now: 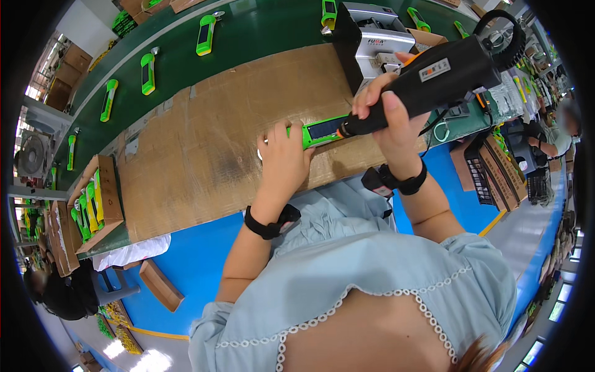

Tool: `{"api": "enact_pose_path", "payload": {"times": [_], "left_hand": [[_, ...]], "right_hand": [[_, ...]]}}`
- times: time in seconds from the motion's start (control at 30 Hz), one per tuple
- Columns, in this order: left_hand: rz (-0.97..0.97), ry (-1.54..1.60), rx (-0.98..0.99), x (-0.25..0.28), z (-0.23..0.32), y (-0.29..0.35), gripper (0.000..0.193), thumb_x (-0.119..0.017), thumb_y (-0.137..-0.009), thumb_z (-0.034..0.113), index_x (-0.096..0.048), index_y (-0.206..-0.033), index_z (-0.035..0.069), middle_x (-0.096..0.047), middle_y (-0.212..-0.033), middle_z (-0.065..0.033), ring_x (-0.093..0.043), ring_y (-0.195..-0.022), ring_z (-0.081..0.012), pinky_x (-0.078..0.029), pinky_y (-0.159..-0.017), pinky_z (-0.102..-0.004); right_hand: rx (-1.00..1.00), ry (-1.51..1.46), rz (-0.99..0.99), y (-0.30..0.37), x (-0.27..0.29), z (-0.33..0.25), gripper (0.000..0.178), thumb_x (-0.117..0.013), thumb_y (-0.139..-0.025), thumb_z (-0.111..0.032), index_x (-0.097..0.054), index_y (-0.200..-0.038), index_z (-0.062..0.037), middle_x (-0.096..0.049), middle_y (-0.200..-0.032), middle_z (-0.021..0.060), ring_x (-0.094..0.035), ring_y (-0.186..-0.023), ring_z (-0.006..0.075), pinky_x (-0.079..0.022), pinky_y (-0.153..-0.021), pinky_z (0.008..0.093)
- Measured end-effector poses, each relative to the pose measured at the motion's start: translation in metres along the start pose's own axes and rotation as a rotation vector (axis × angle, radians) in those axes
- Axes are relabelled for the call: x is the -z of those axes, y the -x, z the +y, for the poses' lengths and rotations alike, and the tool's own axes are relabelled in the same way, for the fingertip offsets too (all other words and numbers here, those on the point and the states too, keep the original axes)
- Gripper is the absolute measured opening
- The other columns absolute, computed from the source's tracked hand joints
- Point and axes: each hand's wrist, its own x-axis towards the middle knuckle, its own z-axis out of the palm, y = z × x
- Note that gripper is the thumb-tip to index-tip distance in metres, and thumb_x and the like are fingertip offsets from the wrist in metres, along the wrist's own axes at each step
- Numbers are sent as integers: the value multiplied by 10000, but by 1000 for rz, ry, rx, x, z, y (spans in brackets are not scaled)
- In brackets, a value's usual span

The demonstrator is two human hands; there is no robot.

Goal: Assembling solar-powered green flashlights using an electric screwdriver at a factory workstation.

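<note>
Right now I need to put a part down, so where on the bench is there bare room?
Free: the cardboard sheet left of the left hand. Crowded: around the green device, the black power screwdriver and the grey machine.

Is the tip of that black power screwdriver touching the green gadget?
Touching. The head view shows the screwdriver, gripped in the right hand, with its tip meeting the green gadget, which the left hand steadies.

We see green torches point(147, 73) spaced along the green belt point(260, 31), a grey machine point(370, 38) at the cardboard sheet's point(204, 142) far edge, a box of torches point(94, 201) on our left, and stacked trays point(489, 173) on our right.
</note>
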Motion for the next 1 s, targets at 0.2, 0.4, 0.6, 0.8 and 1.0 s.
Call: {"api": "enact_pose_path", "payload": {"times": [0.2,0.4,0.6,0.8,1.0], "left_hand": [[6,31,16,-2,0,2,470,-717,-732,194,-526,-1133,41,-508,-1103,-183,-474,-1065,-366,-332,-933,-493],[12,40,9,-3,0,2,474,-718,-727,185,-520,-1130,34,-509,-1095,-191,-478,-1060,-368,-342,-916,-489],[-8,46,10,-1,-2,1,494,-728,-700,163,-516,-1127,35,-501,-1107,-191,-490,-1048,-359,-347,-893,-483],[-40,121,-19,0,-11,-1,514,-715,-674,108,-502,-1135,29,-470,-1129,-191,-479,-1051,-365,-349,-869,-464],[-65,116,-33,3,-12,-1,543,-712,-668,93,-481,-1154,23,-468,-1144,-180,-473,-1066,-356,-355,-856,-460]], "right_hand": [[-43,-63,-12,10,-25,16,545,-557,-826,58,-284,-1297,32,-591,-763,89,-586,-632,124,-486,-587,254],[-79,9,-34,15,-27,28,522,-546,-840,20,-286,-1292,11,-568,-767,92,-579,-640,148,-490,-604,292],[-108,154,-80,17,-30,36,473,-515,-836,20,-300,-1258,8,-558,-766,103,-569,-635,157,-489,-611,297],[-114,181,-112,17,-31,43,464,-523,-819,32,-313,-1232,13,-562,-752,102,-561,-615,145,-478,-592,283],[-140,149,-131,17,-33,44,468,-521,-815,42,-315,-1233,6,-558,-755,100,-560,-622,147,-472,-590,282]]}}
